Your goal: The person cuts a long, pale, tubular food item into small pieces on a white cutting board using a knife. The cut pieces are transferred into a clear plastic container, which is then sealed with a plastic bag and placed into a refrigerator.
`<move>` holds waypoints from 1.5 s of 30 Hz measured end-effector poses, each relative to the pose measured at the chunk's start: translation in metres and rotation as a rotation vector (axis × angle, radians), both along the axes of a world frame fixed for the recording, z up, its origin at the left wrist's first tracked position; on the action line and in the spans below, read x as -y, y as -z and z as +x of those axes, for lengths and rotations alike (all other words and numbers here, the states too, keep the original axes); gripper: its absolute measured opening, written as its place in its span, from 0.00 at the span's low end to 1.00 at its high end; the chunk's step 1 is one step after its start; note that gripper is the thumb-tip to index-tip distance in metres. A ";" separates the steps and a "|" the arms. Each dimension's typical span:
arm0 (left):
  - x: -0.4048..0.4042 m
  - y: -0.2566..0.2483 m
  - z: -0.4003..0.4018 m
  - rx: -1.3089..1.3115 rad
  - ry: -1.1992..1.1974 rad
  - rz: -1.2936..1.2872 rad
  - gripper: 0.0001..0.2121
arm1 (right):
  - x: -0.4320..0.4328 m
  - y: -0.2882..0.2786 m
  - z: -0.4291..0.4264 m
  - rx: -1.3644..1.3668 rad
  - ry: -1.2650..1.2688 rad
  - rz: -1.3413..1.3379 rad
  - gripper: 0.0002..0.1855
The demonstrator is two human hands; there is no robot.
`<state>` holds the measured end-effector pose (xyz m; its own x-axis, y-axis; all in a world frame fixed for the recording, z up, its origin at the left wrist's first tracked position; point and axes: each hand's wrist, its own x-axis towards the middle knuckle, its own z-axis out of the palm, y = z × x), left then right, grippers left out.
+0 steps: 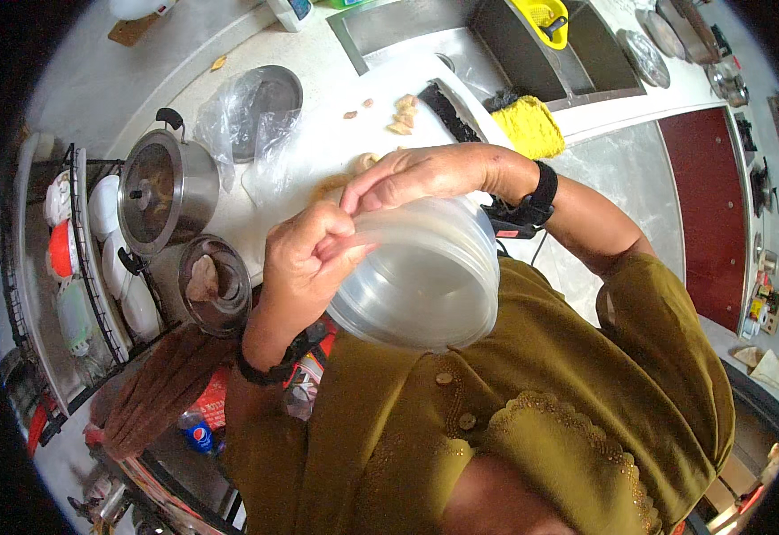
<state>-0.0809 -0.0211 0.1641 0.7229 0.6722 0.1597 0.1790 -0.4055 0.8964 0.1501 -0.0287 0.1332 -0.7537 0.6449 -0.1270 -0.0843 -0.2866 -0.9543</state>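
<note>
Both hands are at the rim of a clear plastic container point(423, 287), tilted so that its round mouth faces my body. My left hand point(306, 257) pinches the rim at its left side. My right hand point(423, 175) reaches across the top, its fingertips close to those of my left hand; whether it grips the rim is partly hidden. The inside looks cloudy, with no contents that I can make out. Beyond the hands, pale pieces of food point(404, 115) lie on a white cutting board point(336, 137). A clear plastic bag point(276, 150) rests at the board's left edge.
At the left stand a lidded steel pot point(203, 190), a round metal dish point(232, 314) holding a piece of food, and a dish rack point(99, 267) with plates. A steel sink point(423, 47) lies beyond the board, with a yellow cloth point(530, 127) at its near edge.
</note>
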 end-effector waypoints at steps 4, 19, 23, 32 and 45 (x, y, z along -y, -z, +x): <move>-0.004 0.001 -0.008 -0.005 0.008 -0.134 0.14 | -0.009 0.001 -0.004 0.048 -0.024 0.002 0.21; -0.033 0.001 -0.010 -0.154 0.000 -0.160 0.13 | -0.021 0.034 -0.016 -0.052 0.065 0.005 0.22; -0.029 -0.025 0.022 -0.124 0.080 0.243 0.14 | -0.030 0.052 -0.015 0.114 0.107 0.044 0.19; -0.052 -0.029 0.031 -0.239 0.253 0.460 0.18 | -0.043 0.017 0.002 0.020 0.124 0.089 0.24; -0.042 -0.003 0.019 -0.115 0.193 0.251 0.14 | -0.005 -0.024 0.014 0.118 0.114 0.191 0.14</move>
